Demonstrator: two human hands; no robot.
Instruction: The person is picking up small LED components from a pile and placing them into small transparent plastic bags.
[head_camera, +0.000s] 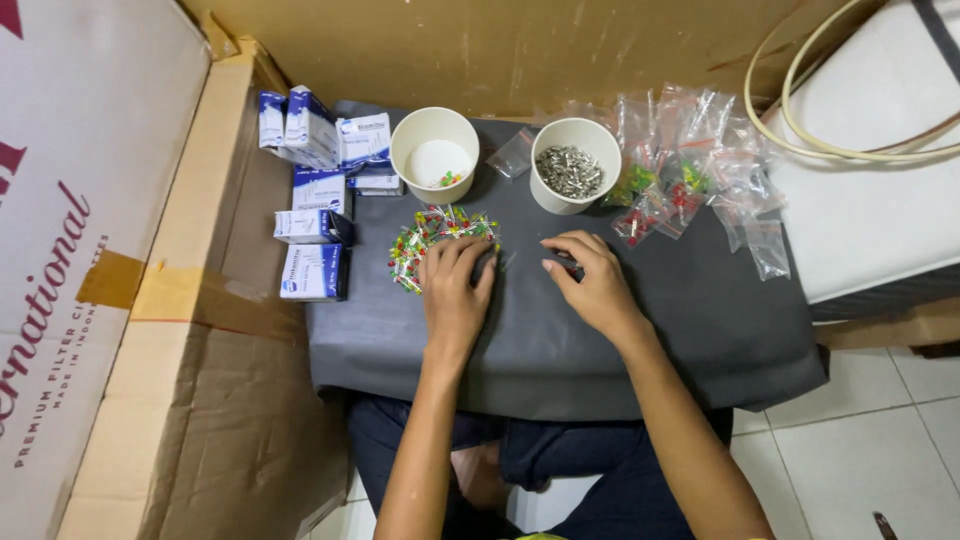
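My left hand (456, 285) rests palm down on the dark grey mat (700, 320), its fingertips at the lower edge of a loose pile of small red, green and yellow parts with wire legs (430, 235). My right hand (590, 278) lies next to it on the mat, fingers curled, with something small and reddish pinched at the fingertips. Behind the pile stands a white paper cup (434, 153) with a few coloured parts inside. A second white cup (575, 165) holds many small metal pieces.
Several small clear bags (690, 180) with coloured parts lie at the back right. Blue and white small boxes (315, 190) are stacked at the left. Cardboard (180, 330) flanks the left side, a brown board stands behind, and a white surface with a hose loop (860, 150) sits at the right.
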